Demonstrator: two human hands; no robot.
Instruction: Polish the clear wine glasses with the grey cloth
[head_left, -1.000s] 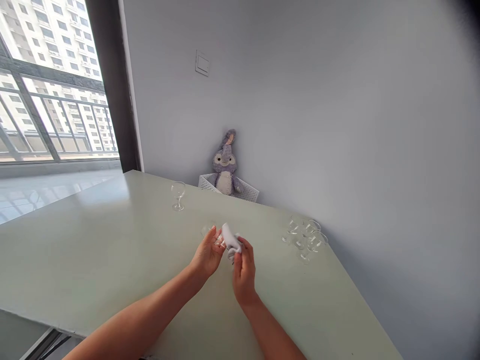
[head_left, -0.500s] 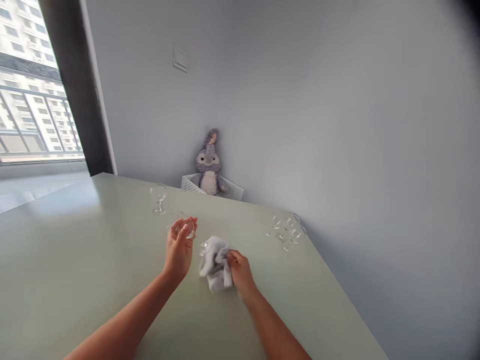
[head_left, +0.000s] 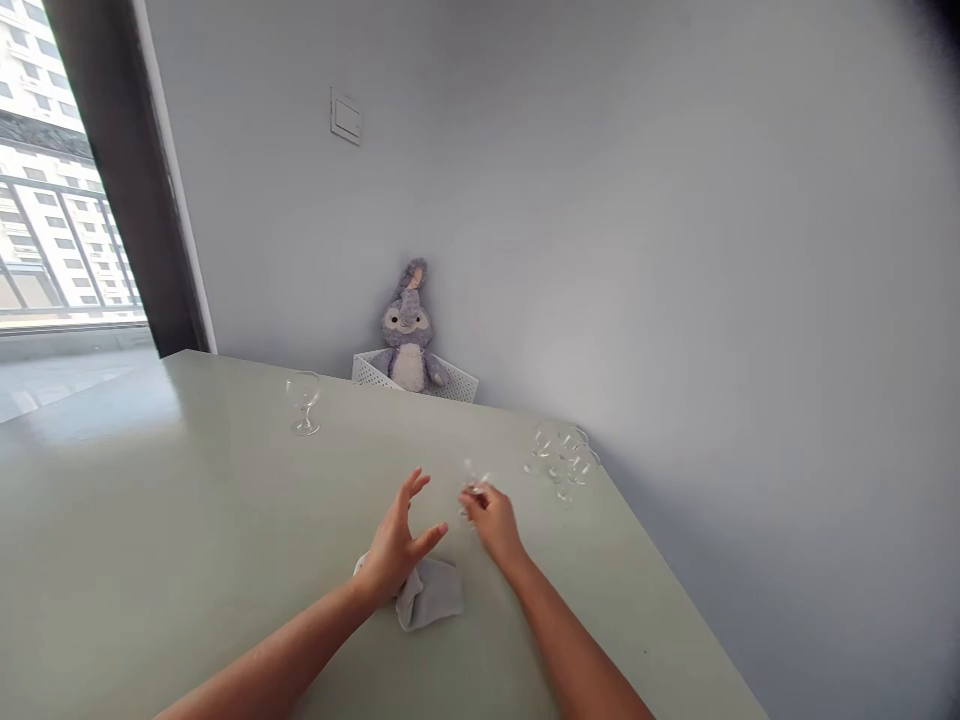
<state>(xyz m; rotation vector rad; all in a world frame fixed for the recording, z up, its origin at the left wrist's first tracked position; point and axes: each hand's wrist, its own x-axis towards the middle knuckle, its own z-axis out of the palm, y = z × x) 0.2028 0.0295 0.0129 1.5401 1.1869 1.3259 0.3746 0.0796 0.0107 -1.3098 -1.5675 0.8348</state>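
My right hand [head_left: 491,522] pinches a small clear stemmed glass [head_left: 475,478], blurred by motion, a little above the table or just at it; I cannot tell which. My left hand [head_left: 397,545] is open with its fingers spread and holds nothing. Beneath the left wrist, a crumpled light grey cloth [head_left: 439,597] lies on the table, partly covered by that hand. To the right of my hands, several small stemmed glasses [head_left: 559,465] stand in a cluster by the wall.
A larger stemmed glass [head_left: 304,392] stands alone toward the far left of the pale green table [head_left: 195,520]. Behind the far edge, a plush rabbit [head_left: 409,345] sits in a white perforated basket [head_left: 459,385]. Walls border the table's far and right sides.
My right hand has let go of the cloth, which now lies nearer me, and holds the small glass. The left hand no longer holds a glass and has opened, moving right and nearer.
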